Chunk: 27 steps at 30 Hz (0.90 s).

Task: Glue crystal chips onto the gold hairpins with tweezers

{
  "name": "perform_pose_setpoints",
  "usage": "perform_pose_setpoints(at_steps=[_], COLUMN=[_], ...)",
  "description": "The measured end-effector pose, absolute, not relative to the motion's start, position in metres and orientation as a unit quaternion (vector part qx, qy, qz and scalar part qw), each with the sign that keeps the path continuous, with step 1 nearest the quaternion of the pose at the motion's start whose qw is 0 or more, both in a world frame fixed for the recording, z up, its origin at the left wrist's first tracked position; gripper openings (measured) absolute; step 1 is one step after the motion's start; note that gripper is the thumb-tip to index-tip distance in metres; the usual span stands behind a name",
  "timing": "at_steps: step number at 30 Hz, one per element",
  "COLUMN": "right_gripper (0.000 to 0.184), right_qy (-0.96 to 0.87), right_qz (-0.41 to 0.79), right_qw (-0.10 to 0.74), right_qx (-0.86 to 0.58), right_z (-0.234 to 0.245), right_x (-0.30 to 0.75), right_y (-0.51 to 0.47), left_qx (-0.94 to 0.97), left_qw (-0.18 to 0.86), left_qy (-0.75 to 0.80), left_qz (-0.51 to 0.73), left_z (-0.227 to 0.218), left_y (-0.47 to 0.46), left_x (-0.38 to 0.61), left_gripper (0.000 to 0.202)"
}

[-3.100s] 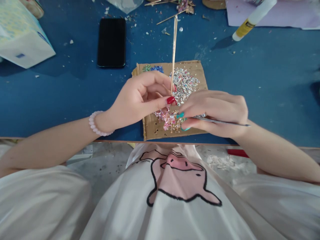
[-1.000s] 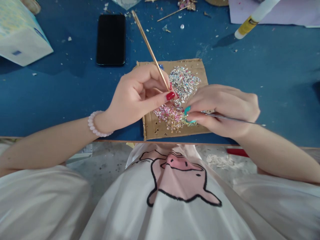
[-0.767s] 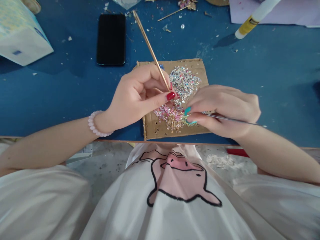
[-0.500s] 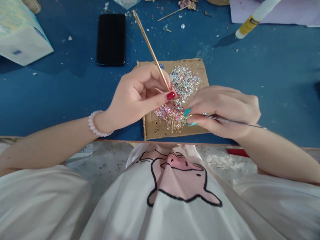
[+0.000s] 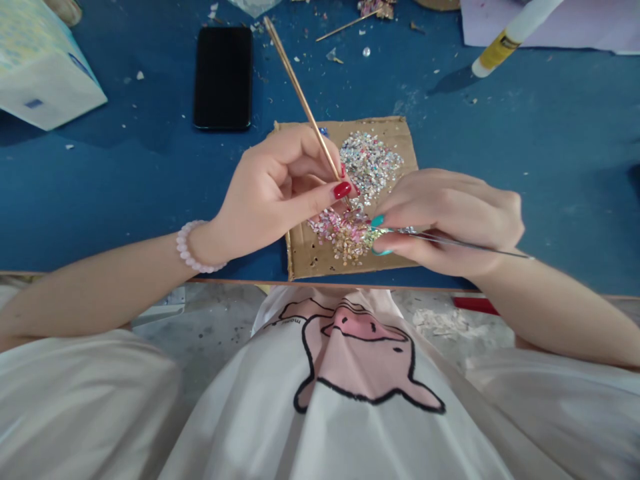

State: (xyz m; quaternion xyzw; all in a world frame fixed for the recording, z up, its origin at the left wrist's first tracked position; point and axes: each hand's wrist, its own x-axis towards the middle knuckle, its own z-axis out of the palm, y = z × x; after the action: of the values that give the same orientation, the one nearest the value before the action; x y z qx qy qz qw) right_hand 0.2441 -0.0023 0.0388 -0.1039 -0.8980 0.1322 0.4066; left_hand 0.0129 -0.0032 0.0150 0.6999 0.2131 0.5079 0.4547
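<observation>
My left hand (image 5: 273, 193) pinches a long golden stick (image 5: 297, 93) between thumb and fingers; the stick slants up to the far left. My right hand (image 5: 450, 217) is closed on thin metal tweezers (image 5: 465, 243), their tip by the pink and gold sequins (image 5: 343, 233). Both hands hover over a brown cardboard piece (image 5: 305, 257) at the table's near edge. A heap of silver sequins (image 5: 370, 163) lies on the cardboard's far part.
A black phone (image 5: 223, 77) lies beyond my left hand. A tissue box (image 5: 37, 63) sits at the far left, a glue stick (image 5: 510, 37) at the far right on the blue table (image 5: 550, 153). Scraps and sticks litter the back edge.
The golden stick has swung from pointing straight away to leaning far left. My right hand has shifted slightly right, with the tweezers' tip still at the coloured sequins.
</observation>
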Motion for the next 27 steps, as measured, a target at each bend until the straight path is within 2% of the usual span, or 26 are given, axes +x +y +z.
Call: perform_pose_setpoints(at_steps=[7, 27], right_gripper=[0.015, 0.014], right_qy=[-0.895, -0.895], right_qz=[0.137, 0.099], right_qw=[0.411, 0.424], right_qx=[-0.107, -0.096], right_z=[0.0392, 0.0348], right_x=[0.2445, 0.2442], right_y=[-0.0024, -0.0009], left_qx=[0.690, 0.709], left_qw=[0.482, 0.433], left_qy=[0.182, 0.225], left_qz=[0.509, 0.509], left_z=[0.0115, 0.0160], left_y=[0.0026, -0.0057], left_x=[0.0115, 0.0137], left_gripper=[0.015, 0.014])
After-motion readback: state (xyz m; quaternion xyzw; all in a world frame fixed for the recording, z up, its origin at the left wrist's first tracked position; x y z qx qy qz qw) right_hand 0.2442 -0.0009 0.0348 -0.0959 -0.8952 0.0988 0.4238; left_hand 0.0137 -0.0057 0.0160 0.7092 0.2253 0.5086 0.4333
